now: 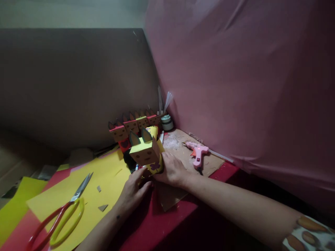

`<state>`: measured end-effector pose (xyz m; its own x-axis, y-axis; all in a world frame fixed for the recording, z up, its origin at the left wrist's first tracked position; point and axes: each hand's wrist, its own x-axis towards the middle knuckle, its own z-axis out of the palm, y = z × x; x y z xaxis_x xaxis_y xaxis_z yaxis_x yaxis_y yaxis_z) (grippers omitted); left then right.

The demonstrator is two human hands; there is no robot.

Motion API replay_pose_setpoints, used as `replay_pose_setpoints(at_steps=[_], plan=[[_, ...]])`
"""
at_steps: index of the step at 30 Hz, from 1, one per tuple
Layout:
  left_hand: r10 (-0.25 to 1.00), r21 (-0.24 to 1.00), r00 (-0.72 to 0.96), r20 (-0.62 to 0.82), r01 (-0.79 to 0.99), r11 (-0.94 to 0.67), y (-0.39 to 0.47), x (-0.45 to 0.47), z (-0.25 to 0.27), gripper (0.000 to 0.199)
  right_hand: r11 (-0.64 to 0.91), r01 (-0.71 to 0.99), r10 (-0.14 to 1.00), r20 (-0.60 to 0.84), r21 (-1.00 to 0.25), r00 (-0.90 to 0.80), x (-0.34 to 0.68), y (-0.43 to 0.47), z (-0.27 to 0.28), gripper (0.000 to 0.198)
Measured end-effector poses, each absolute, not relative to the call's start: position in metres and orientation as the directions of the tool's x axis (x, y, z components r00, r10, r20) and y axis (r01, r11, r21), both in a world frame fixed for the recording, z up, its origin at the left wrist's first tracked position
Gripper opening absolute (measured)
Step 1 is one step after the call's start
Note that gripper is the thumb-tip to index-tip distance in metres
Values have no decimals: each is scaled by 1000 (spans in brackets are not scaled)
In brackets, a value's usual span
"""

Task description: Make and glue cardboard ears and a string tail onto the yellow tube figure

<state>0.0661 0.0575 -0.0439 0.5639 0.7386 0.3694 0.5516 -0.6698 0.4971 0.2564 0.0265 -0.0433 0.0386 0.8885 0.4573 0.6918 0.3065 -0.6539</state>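
Observation:
A paper animal figure (142,152) stands upright in front of me, with a brown box head, yellow top, two dark pointed ears and a drawn face. Its yellow rolled body carries a purple flower shape. My right hand (171,169) is wrapped round the body from the right. At the body's lower left, my left hand (138,184) has its fingers curled in against the base; the fingertips are partly hidden in shadow. Behind, several similar figures (119,133) with red or yellow tops stand in a row.
A pink glue gun (198,153) lies on a cardboard sheet (213,166) at right, its light red. Red-and-yellow scissors (69,205) rest on yellow paper (104,174) with small cardboard scraps (103,207). A jar (166,122) and glue sticks (168,101) stand at the back corner.

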Motion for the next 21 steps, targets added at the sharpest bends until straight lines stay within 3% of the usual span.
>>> replay_pose_setpoints(at_steps=[6, 14, 21], plan=[[766, 516, 534, 358, 570, -639, 56, 69, -44, 38, 330, 646, 883, 467, -689, 47, 259, 26, -41, 42], [794, 493, 448, 410, 624, -607, 56, 68, -45, 34, 438, 450, 849, 523, -778, 78, 265, 25, -40, 34], [799, 519, 447, 402, 607, -601, 59, 72, -47, 29, 371, 412, 884, 452, -832, 117, 266, 18, -35, 28]])
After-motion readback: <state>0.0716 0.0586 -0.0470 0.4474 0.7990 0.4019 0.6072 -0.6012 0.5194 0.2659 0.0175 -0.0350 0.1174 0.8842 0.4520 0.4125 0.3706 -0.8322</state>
